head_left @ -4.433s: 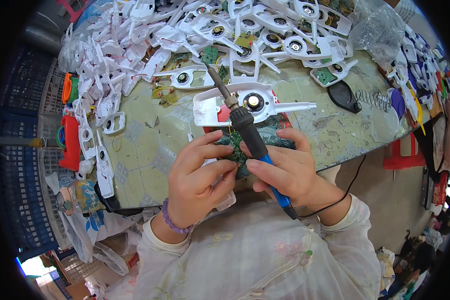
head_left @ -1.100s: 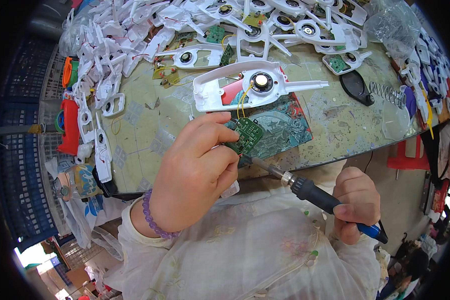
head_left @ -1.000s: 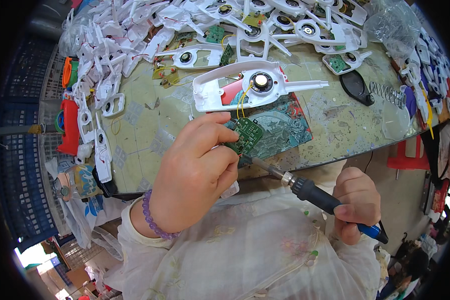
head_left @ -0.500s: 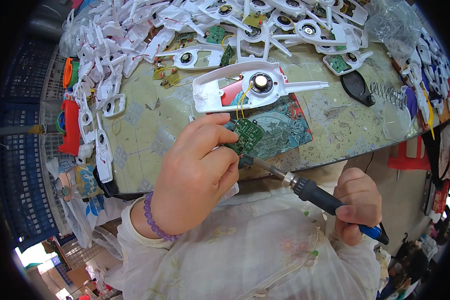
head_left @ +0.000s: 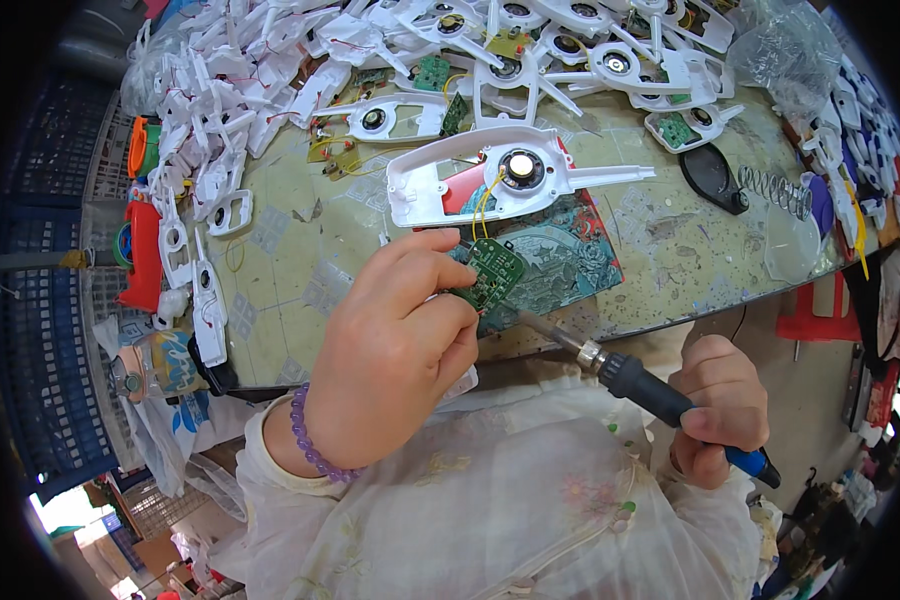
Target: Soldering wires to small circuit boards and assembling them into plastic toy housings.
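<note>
Between the fingers of my left hand [head_left: 390,330] is a green circuit board [head_left: 497,270], held by its left edge. Thin yellow wires [head_left: 483,208] run from the board up to a round black speaker [head_left: 521,170] in a white plastic housing [head_left: 420,187]. That housing lies just beyond my fingers, on a picture-printed sheet [head_left: 570,250]. My right hand [head_left: 722,405] grips a soldering iron [head_left: 645,390] with a black and blue handle. Its tip points at the board's lower right and appears slightly apart from it.
White plastic parts [head_left: 240,90] with red wires heap up at the back left. More housings with speakers [head_left: 615,65] pile along the back. A black soldering-iron stand with a coiled spring [head_left: 775,190] sits at the right. A red stool [head_left: 820,315] stands beyond the table edge.
The soldering iron has drawn back a little to the right, its tip moving away from the board. My left hand and the board stay nearly where they were.
</note>
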Demonstrator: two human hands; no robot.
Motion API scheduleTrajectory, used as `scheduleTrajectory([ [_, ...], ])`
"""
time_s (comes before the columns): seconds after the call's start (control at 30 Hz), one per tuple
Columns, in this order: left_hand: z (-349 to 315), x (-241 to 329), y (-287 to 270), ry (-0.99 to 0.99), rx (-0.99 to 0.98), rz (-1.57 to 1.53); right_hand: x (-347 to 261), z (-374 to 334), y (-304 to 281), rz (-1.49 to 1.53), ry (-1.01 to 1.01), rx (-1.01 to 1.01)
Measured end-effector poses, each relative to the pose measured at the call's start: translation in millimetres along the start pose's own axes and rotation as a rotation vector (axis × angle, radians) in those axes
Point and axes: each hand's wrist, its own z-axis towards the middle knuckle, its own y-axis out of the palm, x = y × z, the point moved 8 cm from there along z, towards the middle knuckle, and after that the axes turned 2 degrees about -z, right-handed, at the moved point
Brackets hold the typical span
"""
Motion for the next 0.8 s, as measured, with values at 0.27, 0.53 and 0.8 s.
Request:
scheduleTrajectory([
  [0.27,2,2,-2,-0.019,0.026,-0.021,-20,-21,-102,-0.26,0.043,0.568],
  [0.53,2,3,-2,-0.036,0.076,-0.012,-34,-15,-213,-0.639,0.37,0.871],
  [0.8,-1,2,-3,-0.009,0.048,-0.031,25,-5,-204,-0.581,0.733,0.674],
])
